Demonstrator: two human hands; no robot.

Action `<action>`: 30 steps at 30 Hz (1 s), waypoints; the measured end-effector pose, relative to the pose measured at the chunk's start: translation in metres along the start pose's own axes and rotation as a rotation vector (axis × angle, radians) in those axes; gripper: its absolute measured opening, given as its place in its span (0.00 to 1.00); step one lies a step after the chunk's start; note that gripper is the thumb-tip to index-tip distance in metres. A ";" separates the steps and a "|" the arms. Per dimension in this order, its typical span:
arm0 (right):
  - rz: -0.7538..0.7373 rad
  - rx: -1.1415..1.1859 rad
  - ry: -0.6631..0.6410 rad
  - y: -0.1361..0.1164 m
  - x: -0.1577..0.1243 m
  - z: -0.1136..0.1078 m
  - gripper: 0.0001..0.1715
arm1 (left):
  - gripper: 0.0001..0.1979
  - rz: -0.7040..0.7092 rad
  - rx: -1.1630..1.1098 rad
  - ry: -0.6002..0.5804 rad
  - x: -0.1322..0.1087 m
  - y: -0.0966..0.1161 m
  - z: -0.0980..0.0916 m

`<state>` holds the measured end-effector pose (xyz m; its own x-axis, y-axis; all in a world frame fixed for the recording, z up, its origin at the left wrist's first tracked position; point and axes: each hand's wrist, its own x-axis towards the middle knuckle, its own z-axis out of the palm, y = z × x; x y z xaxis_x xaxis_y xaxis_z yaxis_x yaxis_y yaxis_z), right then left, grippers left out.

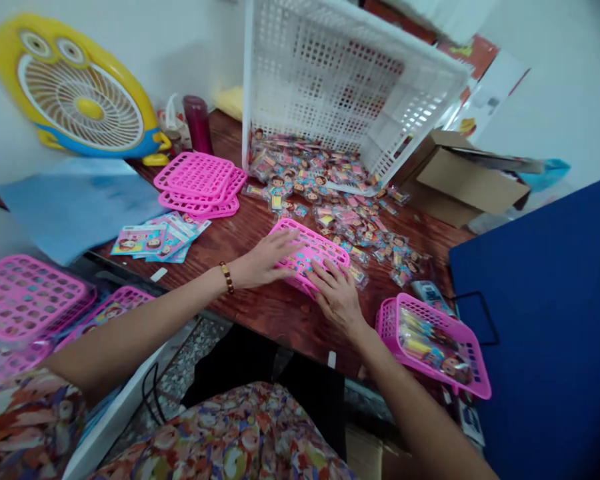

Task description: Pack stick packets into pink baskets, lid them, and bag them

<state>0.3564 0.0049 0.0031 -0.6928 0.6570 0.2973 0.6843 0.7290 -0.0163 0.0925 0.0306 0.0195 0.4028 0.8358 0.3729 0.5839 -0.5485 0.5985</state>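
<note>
Left hand (pixel 266 260) palm-down, right hand (pixel 342 300) palm-down, fingers (pixel 286 238) spread

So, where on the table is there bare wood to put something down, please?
One patch of the table lies between the left hand, the basket it touches and the near edge. Another lies between that basket, the lids and the cards. It is crowded in front of the crate, where packets spread.
</note>
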 end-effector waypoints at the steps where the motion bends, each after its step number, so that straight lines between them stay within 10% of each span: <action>1: -0.014 0.004 -0.005 0.003 0.000 -0.003 0.24 | 0.24 -0.120 -0.092 0.079 0.001 -0.007 -0.005; 8: 0.040 0.046 -0.041 -0.007 0.034 -0.026 0.25 | 0.30 -0.469 -0.266 0.136 -0.009 -0.037 -0.012; 14: -0.021 -0.015 -0.163 -0.019 0.091 -0.006 0.31 | 0.28 -0.499 -0.345 0.157 -0.014 -0.030 -0.002; 23: 0.056 -0.024 -0.091 -0.030 0.084 0.005 0.28 | 0.18 -0.514 -0.364 0.265 -0.023 -0.025 0.013; 30: 0.296 0.020 -0.177 -0.040 0.096 0.004 0.33 | 0.19 -0.476 -0.345 0.223 0.016 -0.044 0.012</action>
<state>0.2617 0.0392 0.0282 -0.4948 0.8625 0.1064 0.8582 0.5043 -0.0964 0.0815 0.0682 -0.0091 -0.0242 0.9918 0.1258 0.3869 -0.1068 0.9159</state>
